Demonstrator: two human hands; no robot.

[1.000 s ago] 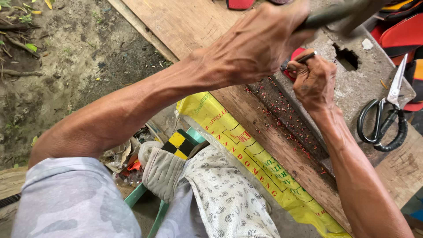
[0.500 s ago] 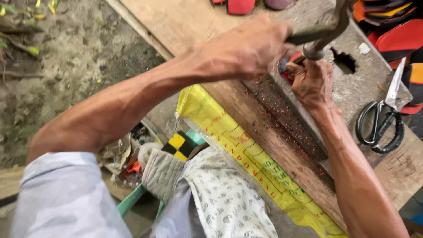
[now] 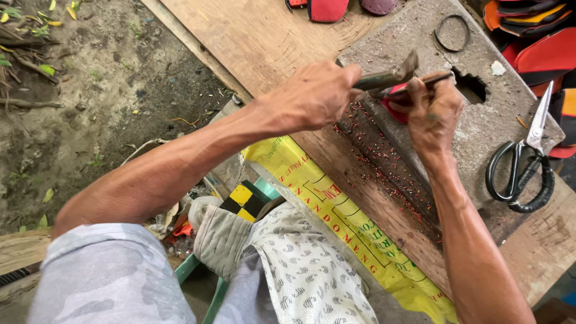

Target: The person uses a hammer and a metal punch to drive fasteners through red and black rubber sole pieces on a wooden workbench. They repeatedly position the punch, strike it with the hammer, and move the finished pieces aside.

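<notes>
Scissors (image 3: 521,174) on stone block (image 3: 480,120) (right side), block on plank (image 3: 252,36)

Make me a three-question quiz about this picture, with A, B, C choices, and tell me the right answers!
1. Where do the scissors lie?
A. on the grey stone block
B. on the dirt ground
C. on the person's lap

2. What colour is the piece under the right hand?
A. blue
B. red
C. white

3. What is the left hand doing?
A. resting open
B. gripping a hammer
C. holding the scissors

Answers: 1 A, the scissors rest on the block's right part. 2 B, red shows beside the fingers. 3 B, the fist is closed round the handle.
</notes>
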